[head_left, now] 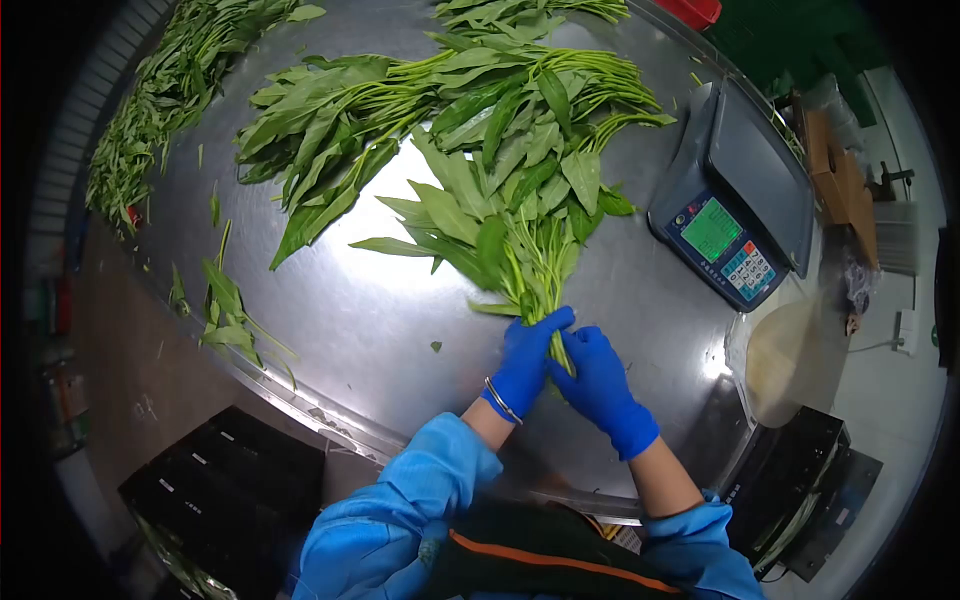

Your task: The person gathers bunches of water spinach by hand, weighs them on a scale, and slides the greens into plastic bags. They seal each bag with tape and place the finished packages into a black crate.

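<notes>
Between your two blue-gloved hands, the bunch of water spinach (520, 220) is gripped at its stem ends, with its leaves fanning away from you over the steel table (380, 320). Your left hand (527, 358) wraps its fingers around the stems from the left. Your right hand (600, 385) closes on the same stems just beside it, and the two gloves touch. A thin bangle (502, 400) circles your left wrist. Beyond the bunch, farther from your hands, lies a larger heap of greens (400, 110), its stems pointing right. Well to the left of your left hand, a few loose leaves (225, 310) sit near the table's edge, and a long row of greens (160, 90) follows the far left rim. To the right of your right hand, apart from the bunch, stands a digital weighing scale (735, 215) with its display lit green. Below the table, on your left, are black crates (225, 480).
</notes>
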`<control>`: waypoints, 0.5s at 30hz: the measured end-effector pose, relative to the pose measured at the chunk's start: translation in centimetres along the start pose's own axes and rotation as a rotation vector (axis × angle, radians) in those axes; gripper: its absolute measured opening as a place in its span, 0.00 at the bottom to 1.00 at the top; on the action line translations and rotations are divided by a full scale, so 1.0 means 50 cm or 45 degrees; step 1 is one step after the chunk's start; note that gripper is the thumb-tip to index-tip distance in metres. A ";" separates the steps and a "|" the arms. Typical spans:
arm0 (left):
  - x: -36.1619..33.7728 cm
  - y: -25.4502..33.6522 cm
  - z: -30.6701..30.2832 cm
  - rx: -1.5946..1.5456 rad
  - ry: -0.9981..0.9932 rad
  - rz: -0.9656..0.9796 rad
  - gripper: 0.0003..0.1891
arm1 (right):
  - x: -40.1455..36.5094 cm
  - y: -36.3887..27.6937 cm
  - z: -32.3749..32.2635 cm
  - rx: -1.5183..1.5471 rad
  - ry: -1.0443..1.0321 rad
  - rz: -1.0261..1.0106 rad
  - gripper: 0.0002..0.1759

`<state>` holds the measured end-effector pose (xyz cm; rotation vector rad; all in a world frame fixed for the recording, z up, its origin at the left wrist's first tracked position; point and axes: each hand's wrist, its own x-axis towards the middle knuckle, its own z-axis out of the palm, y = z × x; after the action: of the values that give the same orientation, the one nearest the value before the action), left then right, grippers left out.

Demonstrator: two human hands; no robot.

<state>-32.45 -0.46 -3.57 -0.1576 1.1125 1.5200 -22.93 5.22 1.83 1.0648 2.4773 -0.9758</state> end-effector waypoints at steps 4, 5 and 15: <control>-0.016 0.013 0.028 -0.523 0.065 -0.108 0.17 | -0.122 0.050 0.058 0.495 0.718 -0.139 0.20; -0.021 0.010 0.036 -0.621 0.075 -0.078 0.17 | -0.139 0.076 0.081 0.882 0.956 0.082 0.20; -0.102 0.005 0.005 -0.263 -0.081 -0.155 0.19 | -0.058 0.036 0.041 1.259 0.775 0.077 0.20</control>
<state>-30.98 -3.83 0.00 -0.3105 0.8787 1.5175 -19.66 3.17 0.86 1.9268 2.2941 -2.2366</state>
